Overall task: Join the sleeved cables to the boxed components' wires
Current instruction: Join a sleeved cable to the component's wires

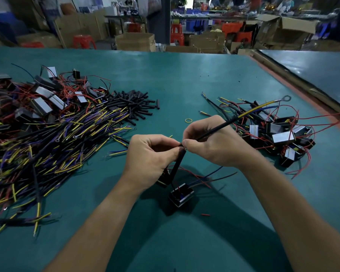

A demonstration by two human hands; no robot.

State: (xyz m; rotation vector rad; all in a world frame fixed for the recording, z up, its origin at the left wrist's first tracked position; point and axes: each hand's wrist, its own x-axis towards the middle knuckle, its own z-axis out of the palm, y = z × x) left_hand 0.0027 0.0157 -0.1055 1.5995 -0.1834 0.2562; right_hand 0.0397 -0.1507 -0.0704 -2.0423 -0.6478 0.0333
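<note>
While both forearms reach in from the near edge of the green bench (185, 79), a small red wire scrap (205, 214) lies closest, and just beyond it a boxed component (181, 195) sits on the mat below the hands, its red, blue and black wires (212, 176) trailing off to the right. A black sleeve (177, 165) rises at a tilt from a second black box (163, 180), which is partly hidden under the left wrist, up to where the fingertips meet. The left hand (148, 160) has its grip closed on the top of that sleeve, thumb and forefinger pinching it. The right hand (214, 142) pinches the end of a cable (220, 127) right against the left fingertips; the cable slants up and to the right, its yellow lead ending in a ring terminal (286, 98). A yellow rubber band (188, 120) lies just past the hands. Left of the hands spreads a big heap of cables (47, 146) with yellow and purple leads, and behind it more boxes (41, 99) tangled in red wire and a pile of short black tubes (133, 105). To the right lies a smaller cluster of boxes with cables (281, 134). Beyond the bench stand cardboard cartons (134, 42) and red stools (177, 34).
</note>
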